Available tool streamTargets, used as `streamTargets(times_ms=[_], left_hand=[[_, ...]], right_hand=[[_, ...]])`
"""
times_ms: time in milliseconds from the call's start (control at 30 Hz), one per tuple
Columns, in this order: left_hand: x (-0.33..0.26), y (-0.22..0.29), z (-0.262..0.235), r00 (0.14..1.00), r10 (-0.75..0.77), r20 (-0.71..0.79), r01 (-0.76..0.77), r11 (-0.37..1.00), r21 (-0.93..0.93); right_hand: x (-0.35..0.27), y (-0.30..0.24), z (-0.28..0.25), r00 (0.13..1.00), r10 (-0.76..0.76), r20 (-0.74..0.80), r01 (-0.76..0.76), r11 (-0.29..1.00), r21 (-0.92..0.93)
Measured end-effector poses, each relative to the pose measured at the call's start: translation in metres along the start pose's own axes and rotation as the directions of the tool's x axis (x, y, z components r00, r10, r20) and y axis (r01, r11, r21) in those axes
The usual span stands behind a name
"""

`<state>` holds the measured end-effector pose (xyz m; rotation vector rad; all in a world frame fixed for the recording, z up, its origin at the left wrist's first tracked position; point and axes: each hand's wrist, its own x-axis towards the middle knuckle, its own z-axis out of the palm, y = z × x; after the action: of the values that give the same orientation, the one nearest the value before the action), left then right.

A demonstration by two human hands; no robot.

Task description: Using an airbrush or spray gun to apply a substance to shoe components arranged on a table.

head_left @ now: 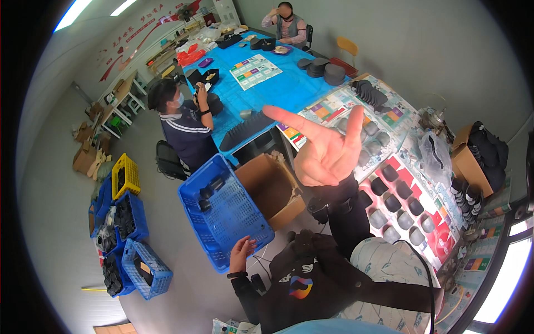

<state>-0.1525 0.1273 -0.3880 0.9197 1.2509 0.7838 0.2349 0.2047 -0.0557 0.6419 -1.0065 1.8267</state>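
I see right hand (328,156) raised, fingers spread, empty; left hand (242,253) open by blue crate (225,214) corner; brown box (272,189) beside

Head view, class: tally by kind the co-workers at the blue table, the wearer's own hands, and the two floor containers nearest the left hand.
Co-workers: 2, one at the side of the blue table, one at its far end
Own hands: 2, left hand, right hand
Blue crate: 1
Cardboard box: 1
Total: 6
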Motion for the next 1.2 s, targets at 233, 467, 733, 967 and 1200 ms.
streamTargets(times_ms=[233,467,733,967,1200], left_hand=[[-0.001,-0.008,-0.003,0.999,0.013,-0.036,-0.013,1.000,0.018],[-0.014,-0.020,-0.005,0.999,-0.019,-0.039,0.017,0.999,-0.045],[-0.035,-0.028,-0.009,0.996,0.052,-0.070,-0.049,0.998,0.046],[-0.049,-0.033,-0.009,0.991,0.115,-0.069,-0.118,0.992,-0.034],[-0.042,-0.033,-0.004,0.994,-0.033,-0.102,0.033,0.999,0.005]], right_hand=[[-0.004,0.012,-0.010,0.985,0.022,-0.173,-0.036,0.996,-0.079],[-0.011,0.046,-0.038,0.895,0.201,-0.399,-0.254,0.964,-0.084],[-0.011,0.051,-0.035,0.770,0.037,-0.637,-0.221,0.952,-0.212],[0.003,0.028,0.009,0.633,-0.503,-0.589,-0.032,0.743,-0.669],[0.004,0.038,0.017,0.669,-0.567,-0.481,-0.121,0.555,-0.823]])
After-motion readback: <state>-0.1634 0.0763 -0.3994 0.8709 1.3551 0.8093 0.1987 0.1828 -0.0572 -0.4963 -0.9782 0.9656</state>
